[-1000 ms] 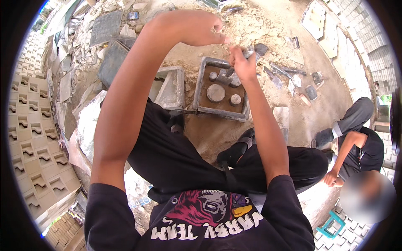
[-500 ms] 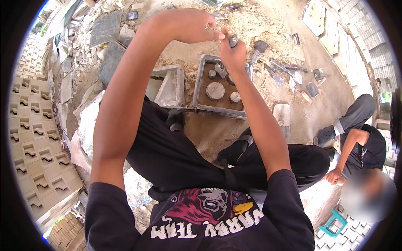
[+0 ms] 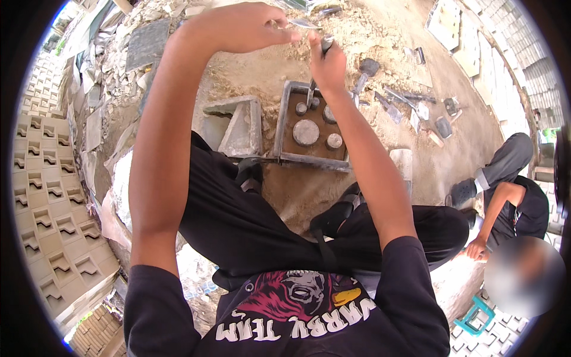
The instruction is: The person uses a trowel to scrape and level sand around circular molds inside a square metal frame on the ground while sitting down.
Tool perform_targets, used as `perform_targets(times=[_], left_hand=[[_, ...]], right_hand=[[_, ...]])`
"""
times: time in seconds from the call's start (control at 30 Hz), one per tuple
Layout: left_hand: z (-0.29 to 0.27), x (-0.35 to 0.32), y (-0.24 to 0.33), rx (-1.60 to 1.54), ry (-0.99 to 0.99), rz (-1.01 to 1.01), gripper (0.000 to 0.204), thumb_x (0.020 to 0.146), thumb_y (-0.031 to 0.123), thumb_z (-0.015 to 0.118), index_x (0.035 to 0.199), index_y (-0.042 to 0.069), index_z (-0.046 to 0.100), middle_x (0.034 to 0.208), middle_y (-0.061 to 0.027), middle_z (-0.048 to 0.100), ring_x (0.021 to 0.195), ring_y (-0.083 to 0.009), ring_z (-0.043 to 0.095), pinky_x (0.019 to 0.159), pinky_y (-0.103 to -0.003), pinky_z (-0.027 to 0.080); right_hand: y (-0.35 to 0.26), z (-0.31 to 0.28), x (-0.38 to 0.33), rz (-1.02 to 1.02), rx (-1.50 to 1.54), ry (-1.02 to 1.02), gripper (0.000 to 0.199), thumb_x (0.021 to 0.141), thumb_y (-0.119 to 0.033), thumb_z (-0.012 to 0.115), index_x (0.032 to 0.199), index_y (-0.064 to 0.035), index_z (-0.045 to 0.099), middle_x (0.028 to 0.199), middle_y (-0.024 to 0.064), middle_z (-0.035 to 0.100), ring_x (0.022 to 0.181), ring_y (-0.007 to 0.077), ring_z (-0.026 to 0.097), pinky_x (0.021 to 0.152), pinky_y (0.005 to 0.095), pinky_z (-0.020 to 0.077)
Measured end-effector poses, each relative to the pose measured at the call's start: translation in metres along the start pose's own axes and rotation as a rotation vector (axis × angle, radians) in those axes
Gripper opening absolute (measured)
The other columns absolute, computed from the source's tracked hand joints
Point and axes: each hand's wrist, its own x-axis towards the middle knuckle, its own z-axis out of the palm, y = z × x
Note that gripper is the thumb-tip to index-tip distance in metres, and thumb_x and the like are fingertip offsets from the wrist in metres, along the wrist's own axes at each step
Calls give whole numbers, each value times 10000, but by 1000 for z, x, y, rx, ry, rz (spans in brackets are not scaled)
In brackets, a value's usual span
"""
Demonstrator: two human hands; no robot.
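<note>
My right hand (image 3: 328,66) is wrapped round the handle of a small trowel (image 3: 311,94). Its blade points down toward the far part of a square, grey-framed moulding box (image 3: 285,134). Packed brown sand (image 3: 288,143) lies inside the frame, with several round grey pieces of different sizes; the largest disc (image 3: 306,132) is near the middle. Beyond the box, my left hand (image 3: 253,27) is held in the air, fingers loosely bent and thumb apart, with nothing plainly in it. A thin metal blade (image 3: 304,24) shows just past its fingertips; it seems to lie on the sand.
A grey frame with a diagonal bar (image 3: 241,131) stands left of the box. Several hand tools (image 3: 404,104) and a dark-headed tool (image 3: 369,66) lie to the right. Rubble (image 3: 110,59) is heaped far left. Another person (image 3: 514,202) sits at the right, near a teal stool (image 3: 476,315).
My left hand has drawn away leftward from my right hand, its thumb parting from it. My right hand has shifted slightly left, and the trowel now stands more upright over the box.
</note>
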Motion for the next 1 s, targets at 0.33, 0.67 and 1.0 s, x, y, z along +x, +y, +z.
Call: perform_targets(times=[0.33, 0.67, 1.0], left_hand=[[-6, -4, 7, 39, -70, -26, 682, 904, 657, 494, 1246, 76, 602, 1178, -153, 645, 1086, -287, 613, 922, -380, 473], [3, 3, 9, 44, -74, -29, 672, 895, 655, 510, 1264, 100, 597, 1194, -155, 653, 1091, -294, 628, 939, -412, 481], [4, 15, 22, 22, -97, 18, 643, 889, 652, 520, 1212, 104, 618, 1117, -120, 676, 1044, -273, 633, 901, -398, 480]], right_hand=[[-12, -31, 2, 366, 462, -263, 490, 961, -426, 598, 607, -93, 529, 528, -38, 482, 481, 65, 454, 448, 253, 344], [-3, -46, -15, 495, 445, -163, 381, 934, -335, 652, 703, -85, 480, 556, -4, 456, 481, 75, 402, 465, 267, 343], [8, -64, -34, 405, 452, -259, 442, 917, -394, 667, 628, -68, 589, 545, -41, 505, 520, 46, 433, 507, 260, 382]])
